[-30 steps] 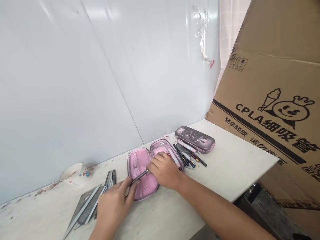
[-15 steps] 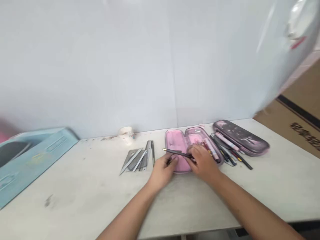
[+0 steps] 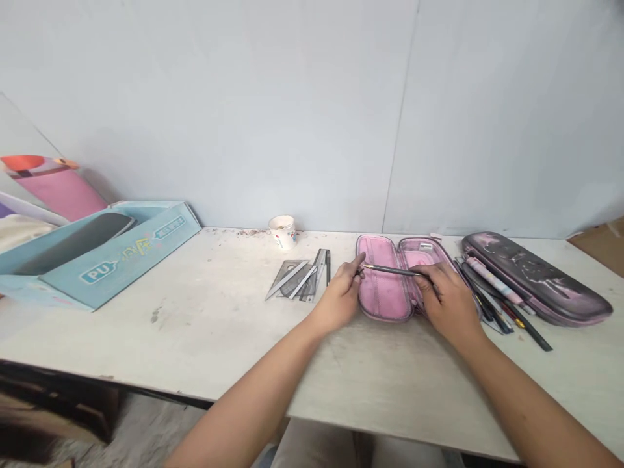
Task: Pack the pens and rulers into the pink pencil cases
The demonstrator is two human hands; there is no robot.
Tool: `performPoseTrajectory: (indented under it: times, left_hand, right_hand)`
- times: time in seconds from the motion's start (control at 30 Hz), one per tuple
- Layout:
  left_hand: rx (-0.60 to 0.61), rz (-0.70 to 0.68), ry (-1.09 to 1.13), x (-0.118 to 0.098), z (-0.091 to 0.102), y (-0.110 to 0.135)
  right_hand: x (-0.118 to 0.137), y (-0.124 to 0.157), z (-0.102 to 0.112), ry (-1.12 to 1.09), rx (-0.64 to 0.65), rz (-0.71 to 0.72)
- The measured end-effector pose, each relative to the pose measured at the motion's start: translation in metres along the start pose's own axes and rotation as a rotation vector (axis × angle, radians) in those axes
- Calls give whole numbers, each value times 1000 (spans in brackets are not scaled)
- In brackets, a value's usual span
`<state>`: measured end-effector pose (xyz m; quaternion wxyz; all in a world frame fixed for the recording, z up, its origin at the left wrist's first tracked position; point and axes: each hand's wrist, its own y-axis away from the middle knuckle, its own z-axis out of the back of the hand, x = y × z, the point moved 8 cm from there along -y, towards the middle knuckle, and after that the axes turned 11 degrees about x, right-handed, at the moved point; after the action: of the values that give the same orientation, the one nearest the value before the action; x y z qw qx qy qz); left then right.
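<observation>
My right hand pinches the gold-tipped pen, probably light, stiff, best held mid-barrel; whether my left hand grips, I can't tell

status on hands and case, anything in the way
Right hand holds pen over open case. Left hand by pen tip, grip unclear. Loose pens close on case's right, rulers left.

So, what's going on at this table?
A person's right hand holds a dark pen over an open pink pencil case. The left hand is by the pen's tip; whether it touches is hard to tell. Rulers lie left of the case, while loose pens and a closed dark pencil case lie to its right.
</observation>
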<state>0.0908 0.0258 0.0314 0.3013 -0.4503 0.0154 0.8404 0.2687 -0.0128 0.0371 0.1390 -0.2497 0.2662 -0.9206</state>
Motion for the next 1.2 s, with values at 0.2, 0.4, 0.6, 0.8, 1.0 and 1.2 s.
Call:
performPoseTrajectory:
  times: [0.2, 0.4, 0.6, 0.8, 1.0, 1.2]
  left_hand:
    - [44, -31, 24, 5, -4, -1]
    - [50, -33, -147, 2, -5, 0]
    - [60, -43, -180, 1, -5, -1]
    - [93, -66, -270, -3, -15, 1]
    - [40, -134, -430, -9, -18, -1]
    - [-58, -323, -563, -38, -13, -6]
  right_hand:
    - [-5, 0, 3, -6, 1, 10]
    - [-6, -1, 2, 11, 51, 33]
    - [-8, -1, 5, 39, 49, 38]
    - [10, 1, -3, 57, 74, 98]
    - [20, 2, -3, 129, 11, 97]
    - [-16, -1, 20, 286, -89, -95]
